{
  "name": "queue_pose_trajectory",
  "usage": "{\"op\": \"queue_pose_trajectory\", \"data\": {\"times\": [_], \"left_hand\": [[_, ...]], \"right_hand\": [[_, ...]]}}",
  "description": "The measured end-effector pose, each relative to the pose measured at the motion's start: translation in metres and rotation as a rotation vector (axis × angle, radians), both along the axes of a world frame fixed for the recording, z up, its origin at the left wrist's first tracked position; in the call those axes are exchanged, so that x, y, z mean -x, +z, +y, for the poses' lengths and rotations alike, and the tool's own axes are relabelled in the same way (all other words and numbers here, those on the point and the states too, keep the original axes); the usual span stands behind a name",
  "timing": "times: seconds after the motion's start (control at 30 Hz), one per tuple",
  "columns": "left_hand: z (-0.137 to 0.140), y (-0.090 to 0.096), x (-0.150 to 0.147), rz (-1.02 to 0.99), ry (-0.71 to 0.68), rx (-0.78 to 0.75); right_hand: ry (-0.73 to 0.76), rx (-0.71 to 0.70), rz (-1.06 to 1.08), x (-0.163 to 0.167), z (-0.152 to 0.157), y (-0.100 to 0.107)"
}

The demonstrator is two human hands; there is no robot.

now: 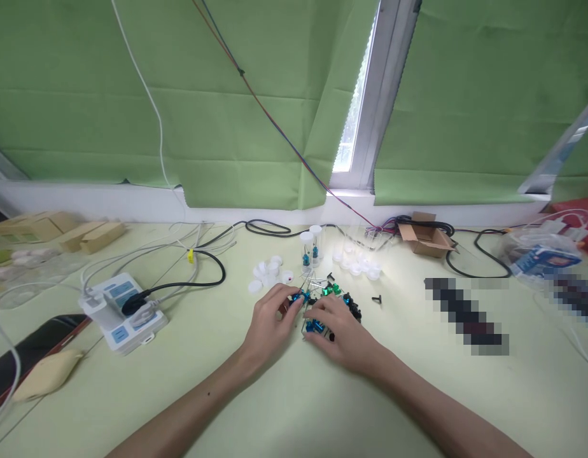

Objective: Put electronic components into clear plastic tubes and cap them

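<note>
My left hand (pixel 273 313) has its thumb and fingertips closed around a small blue metallic part with thin metal stems (pixel 301 297). Just right of it, my right hand (pixel 339 326) hovers low over a loose pile, thumb and fingers apart. More blue parts (pixel 315 326) show between that thumb and the fingers, seemingly on the table. Green parts (pixel 329 290) and black parts (pixel 354 307) lie behind and beside the right hand, which hides some of the pile. Beyond the hands stand two clear tubes with white caps (pixel 306 245), each with a blue part inside.
White round caps (pixel 268 273) lie left of the tubes, clear tubes (pixel 358 264) to the right. A small black part (pixel 377 299) lies apart. A power strip (pixel 126 312) with plugged cables is at left; an open cardboard box (pixel 425 238) sits at back right.
</note>
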State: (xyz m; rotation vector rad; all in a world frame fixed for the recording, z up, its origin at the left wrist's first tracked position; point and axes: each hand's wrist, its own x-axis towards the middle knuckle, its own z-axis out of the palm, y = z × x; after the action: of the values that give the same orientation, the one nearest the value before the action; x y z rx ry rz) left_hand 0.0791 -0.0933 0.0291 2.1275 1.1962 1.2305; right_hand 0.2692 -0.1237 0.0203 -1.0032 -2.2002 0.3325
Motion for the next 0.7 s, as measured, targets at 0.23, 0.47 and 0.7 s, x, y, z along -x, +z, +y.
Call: {"op": "queue_pose_trajectory", "data": {"times": [0.23,0.47,0.7], "left_hand": [[0.001,0.0,-0.002,0.01,0.002,-0.032],[-0.001,-0.002,-0.002,0.028,-0.014,-0.053],[-0.002,-0.003,-0.003,0.017,-0.008,-0.048]], "right_hand": [[-0.045,-0.011,-0.078,0.007,0.0,-0.002],[-0.047,-0.045,-0.066,0.017,0.001,-0.008],[-0.078,-0.107,-0.135,0.026,0.007,-0.017]]}}
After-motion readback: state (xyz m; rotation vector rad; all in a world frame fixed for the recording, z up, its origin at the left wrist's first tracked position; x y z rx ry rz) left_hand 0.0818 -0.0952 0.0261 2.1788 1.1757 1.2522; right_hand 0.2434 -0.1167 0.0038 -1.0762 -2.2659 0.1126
